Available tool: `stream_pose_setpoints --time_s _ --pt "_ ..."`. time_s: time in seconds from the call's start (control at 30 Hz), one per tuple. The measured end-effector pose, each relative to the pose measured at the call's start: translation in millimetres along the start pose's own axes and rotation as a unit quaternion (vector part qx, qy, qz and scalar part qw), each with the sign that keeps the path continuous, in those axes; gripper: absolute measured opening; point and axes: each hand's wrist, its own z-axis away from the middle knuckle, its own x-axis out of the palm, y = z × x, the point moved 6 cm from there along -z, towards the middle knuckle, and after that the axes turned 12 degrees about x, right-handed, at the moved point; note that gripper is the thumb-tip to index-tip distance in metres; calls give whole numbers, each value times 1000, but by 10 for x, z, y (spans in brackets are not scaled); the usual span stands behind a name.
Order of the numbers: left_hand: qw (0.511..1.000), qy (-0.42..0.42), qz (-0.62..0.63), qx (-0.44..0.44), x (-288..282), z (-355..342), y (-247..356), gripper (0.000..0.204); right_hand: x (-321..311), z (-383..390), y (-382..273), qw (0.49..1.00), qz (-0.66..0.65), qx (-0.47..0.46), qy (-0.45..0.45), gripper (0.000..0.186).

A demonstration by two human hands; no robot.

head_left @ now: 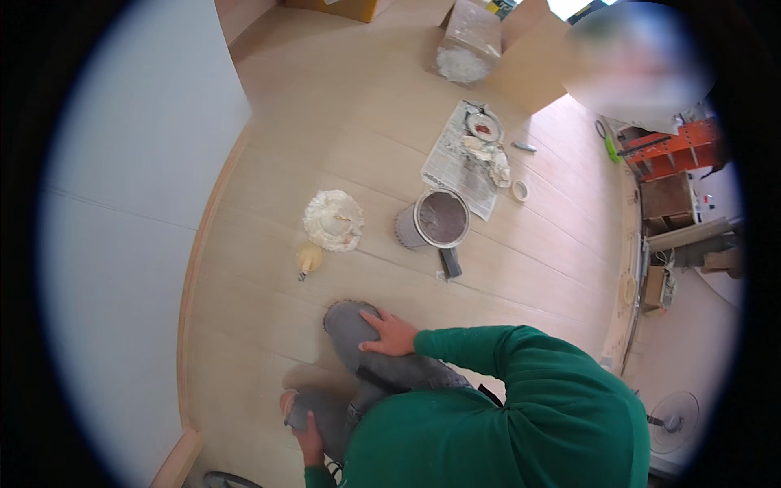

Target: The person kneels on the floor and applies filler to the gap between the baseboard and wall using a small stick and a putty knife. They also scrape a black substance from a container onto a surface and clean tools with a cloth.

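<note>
My right hand (pixel 390 333) lies on my right knee, its fingers spread over the grey trousers (pixel 346 325). My left hand (pixel 309 443) rests on the left knee with the thumb stretched out; its other fingers are mostly hidden. In front of my knees stands a bucket (pixel 404 231) holding a grey-brown paste (pixel 443 218). Beside it on the floor is a dark grey block-like tool (pixel 451 263). To the left lies a crumpled whitish round piece (pixel 325 221), with a small yellowish rounded thing (pixel 309 257) close to it. Neither hand touches these.
Newspaper (pixel 447 159) beyond the bucket carries a round lid (pixel 486 120) and a crumpled cloth (pixel 490 163). A tape roll (pixel 520 190) lies nearby. Cardboard (pixel 533 57) stands farther back. A white panel (pixel 122 203) borders the left, an orange-red rack (pixel 675 150) the right, a fan (pixel 674 422) lower right.
</note>
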Motion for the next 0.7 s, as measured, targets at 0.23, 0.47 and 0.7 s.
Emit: stream_pose_setpoints --time_s 0.23,0.47,0.7 --pt "981 -114 -14 159 -244 -496 120 91 44 742 777 968 -220 103 -68 82" --pt "983 -15 -180 45 -148 -699 -161 106 318 1256 2707 967 -20 251 40 61" --pt "888 -76 -338 301 827 -422 1461 65 -38 1073 4505 888 -157 356 246 59"
